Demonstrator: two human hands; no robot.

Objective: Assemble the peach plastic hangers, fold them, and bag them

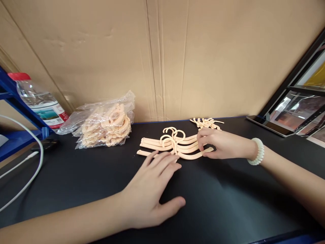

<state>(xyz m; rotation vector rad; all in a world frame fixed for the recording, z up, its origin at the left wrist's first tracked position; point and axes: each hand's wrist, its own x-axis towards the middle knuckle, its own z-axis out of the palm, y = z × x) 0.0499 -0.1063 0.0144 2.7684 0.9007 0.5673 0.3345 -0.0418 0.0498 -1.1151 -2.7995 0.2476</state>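
Cream, hook-topped, plastic-looking hangers (187,149) lie overlapping mid-frame, right ends at the bare right hand (220,144): fingers curled, thumb at the tip of the nearest hanger (190,157), can't tell if clamped on it. Bare left hand (153,191), lower centre: fingers spread, thumb wide apart, fingertips by that hanger's left arm, contact unclear. Handling call: pinch one hanger at its tip, keep left fingers light, free its hook before pulling; hooks overlap and could snag, dragging the others. Outward: small knobby cream pieces (208,122) piled just behind right hand, right of centre; crumpled clear plastic bag (127,101) of cream curved pieces (115,126), left of centre; red-capped clear plastic bottle (47,105), far left; matte black tabletop (101,179) beneath the hangers.
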